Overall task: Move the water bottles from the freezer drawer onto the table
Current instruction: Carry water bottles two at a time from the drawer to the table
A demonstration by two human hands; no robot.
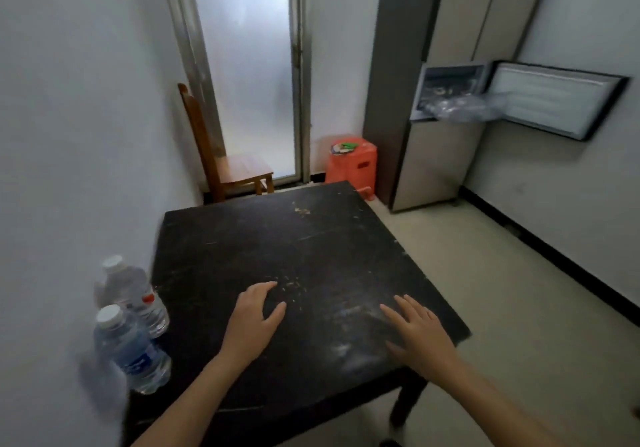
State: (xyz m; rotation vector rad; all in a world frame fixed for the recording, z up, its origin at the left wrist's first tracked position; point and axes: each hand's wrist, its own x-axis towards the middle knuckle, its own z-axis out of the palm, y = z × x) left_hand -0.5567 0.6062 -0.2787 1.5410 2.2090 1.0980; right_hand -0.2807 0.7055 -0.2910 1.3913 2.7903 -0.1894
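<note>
Now both hands are empty: the left hand [258,315] hovers loosely curled and the right hand [417,334] spread flat, above the dark surface [311,238]. Two water bottles [133,325] already stand at its left edge by the wall; the freezer drawer [460,108] hangs open across the room, contents too blurred to count. Probably the next step is another trip: walk round the surface's right corner, where the floor [485,273] lies open, and set later bottles well inboard, since the present pair sit near the rim
</note>
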